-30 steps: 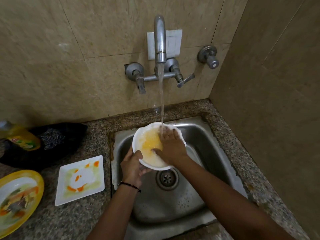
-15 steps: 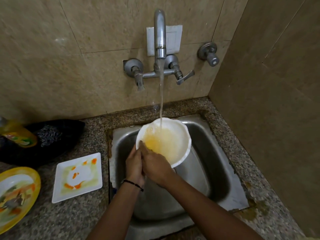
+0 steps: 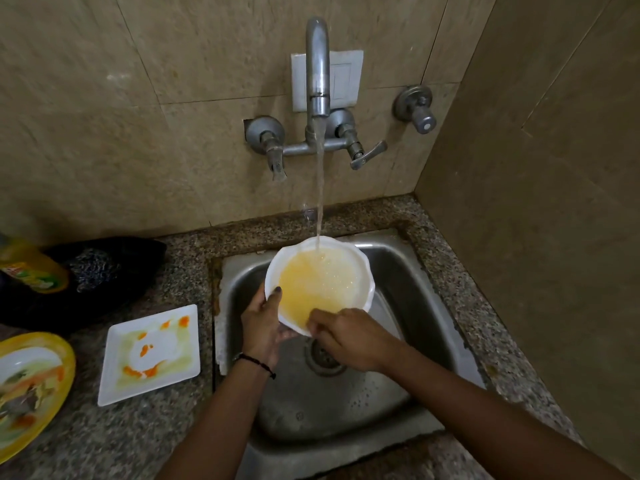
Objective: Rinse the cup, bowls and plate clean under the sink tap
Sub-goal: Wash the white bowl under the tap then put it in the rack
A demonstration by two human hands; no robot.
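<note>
- The steel sink is set into a speckled stone counter; both forearms reach in over the sink's near edge.
- The left hand, a black band on its wrist, grips the left side of a white bowl, thumb hooked over the rim and fingers underneath.
- The right hand is at the bowl's near rim with its fingers bent over the edge; the fingertips are hidden.
- The bowl is held above the sink's drain, tilted a little, and holds cloudy yellow water.
- Left of the sink on the counter lies a square white plate with orange smears; further left is a soiled yellow plate.
- Behind those sit a black bag and a yellow bottle.
- On the wall behind the sink, the tap runs a stream of water into the far side of the bowl.
</note>
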